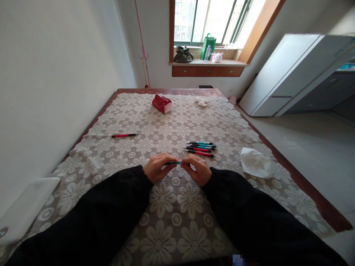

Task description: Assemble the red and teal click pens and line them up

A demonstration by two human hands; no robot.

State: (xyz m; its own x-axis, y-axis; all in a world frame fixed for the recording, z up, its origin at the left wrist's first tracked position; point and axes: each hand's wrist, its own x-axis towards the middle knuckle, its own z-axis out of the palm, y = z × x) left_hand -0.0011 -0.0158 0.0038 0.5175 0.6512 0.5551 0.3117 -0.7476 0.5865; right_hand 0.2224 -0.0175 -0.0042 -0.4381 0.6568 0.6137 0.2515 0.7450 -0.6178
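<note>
Just above the tablecloth, my left hand (pixel 160 167) pinches the dark end of a blue pen (pixel 179 162) between thumb and fingers. My right hand (pixel 196 169) closes on the pen's other end, fingertips almost meeting those of the left. A thin pale stick (pixel 203 160) pokes out to the right of the right hand; whether it belongs to the pen I cannot tell. Just beyond the right hand lies a group of several blue-and-black and red-and-black pens (pixel 200 148), side by side. A single red-and-black pen (pixel 124 135) rests apart on the left.
A flowered lace tablecloth (pixel 162 199) covers the wooden table. Farther back are a red tissue pack (pixel 162 103) and crumpled white tissue (pixel 201 101). To the right lies a white paper sheet (pixel 256 162); at the left edge, a white flat object (pixel 27 207).
</note>
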